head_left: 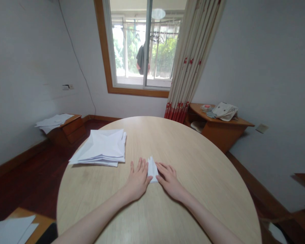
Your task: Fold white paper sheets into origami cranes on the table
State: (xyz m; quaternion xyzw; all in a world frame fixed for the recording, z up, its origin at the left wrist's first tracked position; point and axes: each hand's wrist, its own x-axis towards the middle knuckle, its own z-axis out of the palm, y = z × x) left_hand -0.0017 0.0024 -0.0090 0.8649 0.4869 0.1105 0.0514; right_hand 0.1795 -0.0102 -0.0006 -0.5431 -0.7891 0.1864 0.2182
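A small piece of folded white paper [153, 171] lies on the round wooden table [152, 213], narrow and jagged at its far end and wider at its near edge. My left hand [139, 179] rests flat along the paper's left side, fingers stretched away from me, thumb on the lower left corner. On the other side my right hand [169, 179] lies with its fingers extended, fingertips at the right edge and thumb by the lower right corner. Neither hand grips the paper. Left of my hands sits a stack of creased white paper sheets [106, 144].
Toward the window [144, 44], a curtain [190, 61] hangs behind the table. A corner cabinet [218, 134] on the right bears a cloth bag [225, 111]. At the left, a low wooden cabinet [72, 130] carries papers. More white sheets [11, 230] lie at lower left.
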